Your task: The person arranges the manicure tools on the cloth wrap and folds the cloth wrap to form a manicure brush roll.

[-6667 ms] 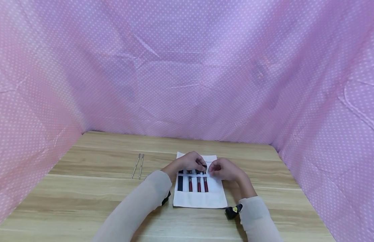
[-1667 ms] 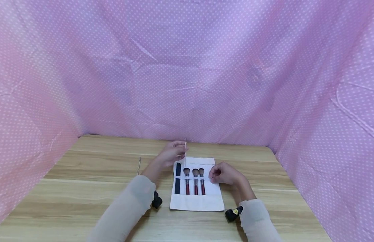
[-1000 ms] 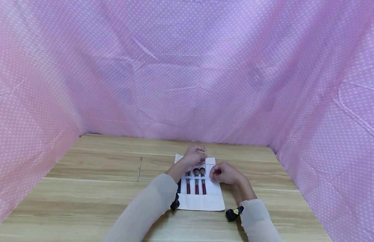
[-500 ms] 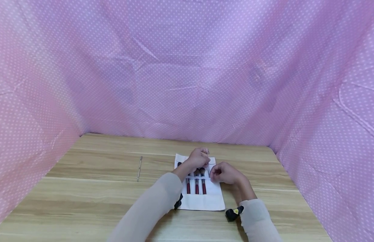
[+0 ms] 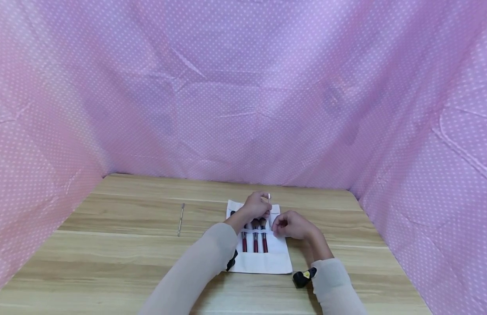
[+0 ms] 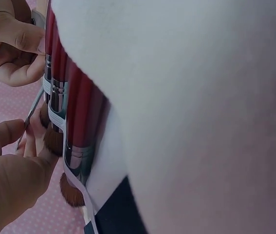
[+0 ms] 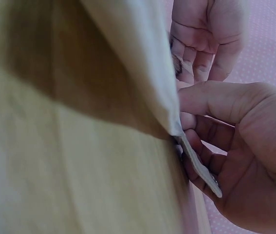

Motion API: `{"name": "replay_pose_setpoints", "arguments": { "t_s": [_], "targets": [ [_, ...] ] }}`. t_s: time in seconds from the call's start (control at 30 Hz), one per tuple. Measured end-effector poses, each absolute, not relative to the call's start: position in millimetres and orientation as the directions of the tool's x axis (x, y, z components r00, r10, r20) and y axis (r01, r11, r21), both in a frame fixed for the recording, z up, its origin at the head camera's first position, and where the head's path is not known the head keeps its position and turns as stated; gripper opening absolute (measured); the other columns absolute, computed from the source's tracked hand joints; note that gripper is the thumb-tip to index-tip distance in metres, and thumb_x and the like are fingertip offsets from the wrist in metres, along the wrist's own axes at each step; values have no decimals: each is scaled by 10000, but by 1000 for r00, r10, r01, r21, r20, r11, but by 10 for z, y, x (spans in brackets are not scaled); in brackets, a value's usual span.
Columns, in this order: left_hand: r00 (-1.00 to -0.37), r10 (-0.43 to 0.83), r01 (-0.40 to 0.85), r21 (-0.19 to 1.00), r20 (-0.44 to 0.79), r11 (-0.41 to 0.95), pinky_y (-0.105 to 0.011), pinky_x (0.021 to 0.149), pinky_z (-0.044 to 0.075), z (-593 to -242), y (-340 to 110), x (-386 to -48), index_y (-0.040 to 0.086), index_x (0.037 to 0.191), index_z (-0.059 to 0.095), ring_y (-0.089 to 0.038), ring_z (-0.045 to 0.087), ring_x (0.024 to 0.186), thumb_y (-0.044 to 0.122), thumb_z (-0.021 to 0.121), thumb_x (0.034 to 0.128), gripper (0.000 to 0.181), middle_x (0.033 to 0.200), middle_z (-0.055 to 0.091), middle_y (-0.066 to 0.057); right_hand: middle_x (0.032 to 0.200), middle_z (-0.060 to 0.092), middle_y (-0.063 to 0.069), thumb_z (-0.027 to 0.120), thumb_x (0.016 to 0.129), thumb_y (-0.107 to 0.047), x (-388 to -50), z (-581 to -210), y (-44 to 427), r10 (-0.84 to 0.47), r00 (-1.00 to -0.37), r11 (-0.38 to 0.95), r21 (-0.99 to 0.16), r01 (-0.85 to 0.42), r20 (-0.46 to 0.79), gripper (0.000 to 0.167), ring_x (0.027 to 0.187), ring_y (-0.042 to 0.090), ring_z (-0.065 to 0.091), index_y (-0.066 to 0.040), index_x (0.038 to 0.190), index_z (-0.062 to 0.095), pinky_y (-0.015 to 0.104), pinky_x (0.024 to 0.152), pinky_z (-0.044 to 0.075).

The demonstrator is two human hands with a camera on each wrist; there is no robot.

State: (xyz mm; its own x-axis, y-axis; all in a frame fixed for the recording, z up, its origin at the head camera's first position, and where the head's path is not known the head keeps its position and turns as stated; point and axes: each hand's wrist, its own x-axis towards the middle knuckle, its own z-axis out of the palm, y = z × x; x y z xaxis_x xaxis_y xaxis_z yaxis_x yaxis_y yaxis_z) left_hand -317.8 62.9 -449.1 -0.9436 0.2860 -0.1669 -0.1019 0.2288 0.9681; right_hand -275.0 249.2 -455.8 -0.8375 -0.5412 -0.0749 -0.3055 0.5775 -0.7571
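My left hand (image 5: 257, 205) pinches a thin silver metal tool (image 5: 269, 200) between thumb and fingers, over the far right part of a white cloth brush roll (image 5: 263, 264). The left wrist view shows the tool's lower end reaching the white elastic strap (image 6: 56, 118) beside the brushes; whether it is under the strap I cannot tell. My right hand (image 5: 293, 225) pinches the roll's right edge, thumb above and fingers below. Several red-handled makeup brushes (image 5: 255, 243) with brown bristles sit under the strap. My left arm partly covers the roll's left side.
A second thin silver tool (image 5: 181, 219) lies on the wooden table (image 5: 121, 245) left of the roll. A black flat strip (image 6: 118, 209) lies at the roll's left side. Pink dotted cloth (image 5: 243, 131) hangs behind and at both sides.
From beside the brushes, two silver tools lay on the table; my left hand picked one up, carried it right over the roll and lowered it near the strap. My right hand stays at the edge.
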Motion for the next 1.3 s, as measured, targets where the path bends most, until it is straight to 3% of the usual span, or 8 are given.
{"name": "replay_pose_setpoints", "arguments": {
  "t_s": [0.47, 0.63, 0.77, 0.97, 1.3],
  "targets": [
    [-928, 321, -162, 980, -191, 115, -242, 598, 582, -4575, 580, -3257, -48, 1351, 528, -155, 640, 624, -102, 628, 916, 450, 988, 713, -250, 778, 639, -3, 704, 880, 54, -2749, -4560, 2491, -552, -832, 566, -761, -317, -64, 106, 730, 134, 537, -47, 861, 728, 219, 651, 448],
    [-919, 352, -147, 983, -177, 112, -243, 619, 584, -4609, 563, -3258, -24, 1415, 493, -169, 648, 661, -134, 595, 895, 541, 1089, 698, -259, 770, 627, -19, 705, 877, 56, -2762, -4577, 2501, -553, -831, 574, -750, -328, -59, 123, 723, 124, 532, -61, 850, 728, 216, 646, 441],
    [-907, 387, -125, 984, -166, 129, -232, 631, 572, -4628, 546, -3254, 17, 1426, 508, -170, 643, 688, -133, 620, 890, 568, 1102, 691, -226, 769, 623, -17, 708, 880, 52, -2763, -4580, 2504, -552, -832, 573, -752, -325, -61, 125, 723, 127, 529, -66, 847, 727, 220, 645, 437],
    [-897, 414, -71, 975, -156, 212, -230, 627, 524, -4604, 520, -3236, 12, 1362, 565, -159, 644, 706, -59, 661, 919, 459, 890, 715, -136, 783, 636, -11, 694, 883, 64, -2758, -4580, 2508, -547, -834, 574, -757, -311, -72, 132, 723, 121, 531, -59, 850, 729, 222, 654, 440],
    [-915, 385, 31, 928, -123, 371, -244, 659, 519, -4599, 506, -3254, 4, 1313, 657, -131, 617, 719, 25, 658, 952, 362, 844, 675, -32, 780, 634, -8, 703, 894, 44, -2761, -4585, 2509, -544, -836, 578, -756, -307, -76, 121, 719, 127, 529, -67, 852, 728, 228, 648, 441]
  ]
}}
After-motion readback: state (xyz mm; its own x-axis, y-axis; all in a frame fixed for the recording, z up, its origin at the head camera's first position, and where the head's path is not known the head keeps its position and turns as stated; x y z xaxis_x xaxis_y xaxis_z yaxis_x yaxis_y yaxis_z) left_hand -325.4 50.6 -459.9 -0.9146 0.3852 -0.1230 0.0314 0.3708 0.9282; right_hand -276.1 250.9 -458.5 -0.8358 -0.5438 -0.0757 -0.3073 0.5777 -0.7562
